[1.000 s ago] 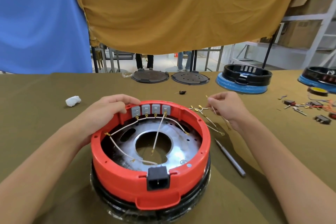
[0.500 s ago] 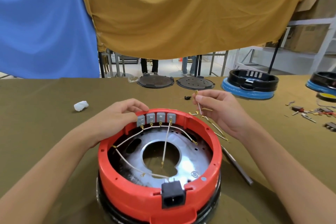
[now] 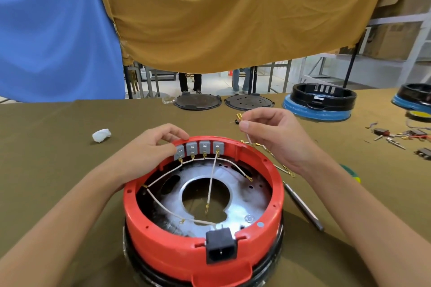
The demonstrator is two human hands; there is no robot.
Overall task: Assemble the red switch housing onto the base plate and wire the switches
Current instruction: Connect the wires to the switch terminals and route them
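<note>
Red housing (image 3: 186, 256): ring-shaped, seated on a black base at 6 o'clock on the olive bench (image 3: 46, 158); metal plate (image 3: 242, 200) with a round hole visible inside.
Switches (image 3: 198, 148): four grey units in a row on the housing's inner wall at 12 o'clock; white wires (image 3: 212, 177) with brass terminals run from them across the plate.
Power socket (image 3: 220, 248): black, in the housing wall at 6 o'clock.
Left hand (image 3: 147, 154): fingers curled over the housing rim at 11 o'clock, gripping it beside the leftmost switch.
Right hand (image 3: 277, 137): raised above the rim at 1 o'clock, thumb and forefinger pinching a loose wire (image 3: 247, 136), brass terminal uppermost.
Spare wires (image 3: 279, 168): on the bench under the right wrist.
Metal rod (image 3: 303, 209): on the bench at 3 o'clock.
White wad (image 3: 101, 135): at 10 o'clock.
Black-and-blue units (image 3: 319, 102): at 2 o'clock.
</note>
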